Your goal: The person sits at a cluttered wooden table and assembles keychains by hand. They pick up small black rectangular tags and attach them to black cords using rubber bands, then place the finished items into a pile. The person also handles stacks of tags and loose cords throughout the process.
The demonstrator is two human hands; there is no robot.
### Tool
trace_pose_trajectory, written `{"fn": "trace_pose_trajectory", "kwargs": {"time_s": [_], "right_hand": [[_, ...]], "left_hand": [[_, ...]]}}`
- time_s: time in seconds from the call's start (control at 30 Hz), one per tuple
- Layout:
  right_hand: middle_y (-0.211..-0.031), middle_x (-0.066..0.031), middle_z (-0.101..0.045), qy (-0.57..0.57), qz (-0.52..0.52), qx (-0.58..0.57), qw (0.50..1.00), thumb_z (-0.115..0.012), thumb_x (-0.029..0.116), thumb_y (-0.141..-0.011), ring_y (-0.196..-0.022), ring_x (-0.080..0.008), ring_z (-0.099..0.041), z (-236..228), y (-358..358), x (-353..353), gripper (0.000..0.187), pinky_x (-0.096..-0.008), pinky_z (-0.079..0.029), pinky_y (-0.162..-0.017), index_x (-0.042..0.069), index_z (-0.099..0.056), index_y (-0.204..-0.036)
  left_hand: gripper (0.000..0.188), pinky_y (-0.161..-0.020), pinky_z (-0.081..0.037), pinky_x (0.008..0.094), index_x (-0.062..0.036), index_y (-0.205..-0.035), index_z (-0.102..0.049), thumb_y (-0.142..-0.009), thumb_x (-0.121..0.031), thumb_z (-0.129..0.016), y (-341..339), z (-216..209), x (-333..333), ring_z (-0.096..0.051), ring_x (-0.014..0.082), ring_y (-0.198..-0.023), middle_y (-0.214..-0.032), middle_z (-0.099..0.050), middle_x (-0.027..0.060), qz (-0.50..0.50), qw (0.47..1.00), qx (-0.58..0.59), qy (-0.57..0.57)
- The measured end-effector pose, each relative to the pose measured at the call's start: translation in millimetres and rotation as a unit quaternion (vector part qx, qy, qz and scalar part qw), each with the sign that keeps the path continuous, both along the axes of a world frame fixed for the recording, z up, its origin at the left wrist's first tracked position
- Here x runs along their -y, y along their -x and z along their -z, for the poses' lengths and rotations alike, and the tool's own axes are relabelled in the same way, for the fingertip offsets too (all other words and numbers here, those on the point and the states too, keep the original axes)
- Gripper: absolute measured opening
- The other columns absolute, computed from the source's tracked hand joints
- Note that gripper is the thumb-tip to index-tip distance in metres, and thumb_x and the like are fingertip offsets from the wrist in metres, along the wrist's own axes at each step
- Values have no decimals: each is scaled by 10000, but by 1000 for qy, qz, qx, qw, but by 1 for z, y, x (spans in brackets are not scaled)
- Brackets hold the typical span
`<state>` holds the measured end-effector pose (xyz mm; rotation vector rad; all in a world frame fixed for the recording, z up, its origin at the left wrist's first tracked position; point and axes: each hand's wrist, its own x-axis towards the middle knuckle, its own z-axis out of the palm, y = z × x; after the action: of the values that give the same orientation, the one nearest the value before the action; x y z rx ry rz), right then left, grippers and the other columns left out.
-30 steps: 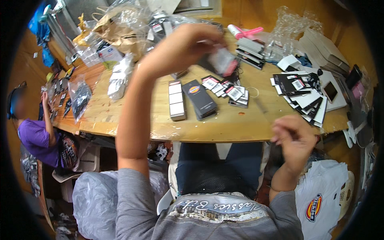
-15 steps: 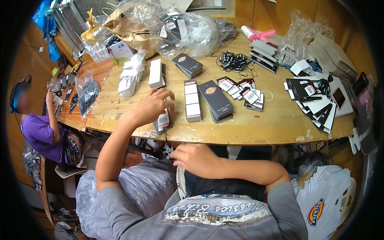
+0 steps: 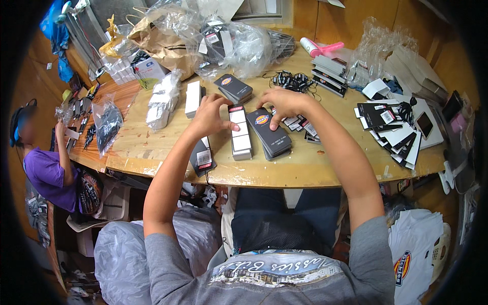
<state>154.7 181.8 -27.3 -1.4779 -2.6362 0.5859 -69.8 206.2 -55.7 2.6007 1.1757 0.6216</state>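
My left hand (image 3: 209, 115) is open, fingers curved and thumb tip on a stack of narrow tags with white panels (image 3: 241, 142). Just to the right, my right hand (image 3: 284, 105) reaches over a stack of dark grey hang tags (image 3: 273, 138). Its thumb touches the top tag's right side and a fingertip is by its upper end; thumb and fingers are apart. Both stacks lie flat on the table. A dark tag with a white barcode label (image 3: 204, 156) and a black cord lies below my left hand. Black-and-white barcode tags (image 3: 310, 130) are partly hidden behind my right forearm.
Behind the stacks sit another dark tag stack (image 3: 234, 87), a white card stack (image 3: 193, 99) and tangled black cords (image 3: 290, 80). Fanned tags (image 3: 394, 124) and a phone (image 3: 426, 125) lie right. Plastic bags (image 3: 254, 48) crowd the back. A person in purple (image 3: 50, 173) works at left.
My left hand has moved right from the barcode-labelled tag to the white-panelled stack. My right hand has swung up from in front of my body to the dark grey stack.
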Motion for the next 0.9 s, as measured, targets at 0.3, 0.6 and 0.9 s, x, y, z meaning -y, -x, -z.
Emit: {"fn": "trace_pose_trajectory", "kwargs": {"time_s": [0.3,0.6,0.9], "right_hand": [[-618,-46,-539,43,109,-329,937,-679,3,-545,-519,-99,-518,-14,-12,2,280,-211,-420,-458,-10,-531,-783],[-592,-59,-557,-23,160,-468,869,-601,99,-699,-464,-88,-518,-44,-7,14,144,-188,-417,-411,-18,-550,-766],[-792,-155,-588,-101,294,59,949,-724,308,-540,-747,-268,-574,12,-14,19,370,-338,-458,-650,8,-590,-710]], "left_hand": [[350,-557,-456,218,-25,-971,-378,-681,81,-542,-20,-30,18,-552,126,-661,-795,-564,99,-30,876,439,197],[99,-504,-399,193,31,-792,-538,-750,-58,-544,-58,-52,36,-486,53,-574,-701,-569,38,12,876,423,231],[166,-577,-376,190,29,-876,-525,-780,-104,-498,-41,-39,13,-476,47,-664,-758,-554,43,-6,863,479,163]]}}
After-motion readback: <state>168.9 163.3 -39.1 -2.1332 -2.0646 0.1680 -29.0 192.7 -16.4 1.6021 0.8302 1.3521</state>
